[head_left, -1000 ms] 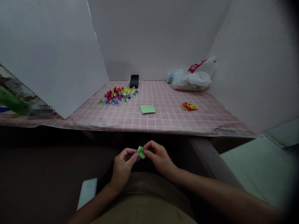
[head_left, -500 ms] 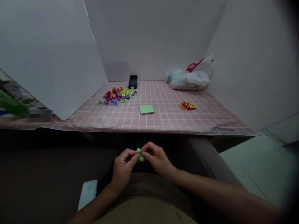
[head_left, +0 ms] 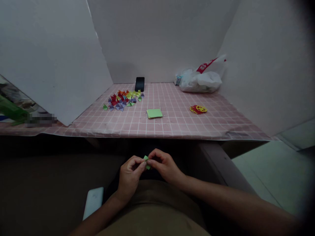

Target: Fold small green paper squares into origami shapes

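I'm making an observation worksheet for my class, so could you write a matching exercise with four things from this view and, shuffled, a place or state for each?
Things
1. Green paper piece
2. Black phone
3. White plastic bag
4. Paper stack

Places or states
A. At the back right of the table, with red printing
B. Lying flat mid-table, light green on top
C. Pinched by the left hand and the right hand
D. Behind the colourful folded papers, near the back wall

Pairs: 1-C, 2-D, 3-A, 4-B
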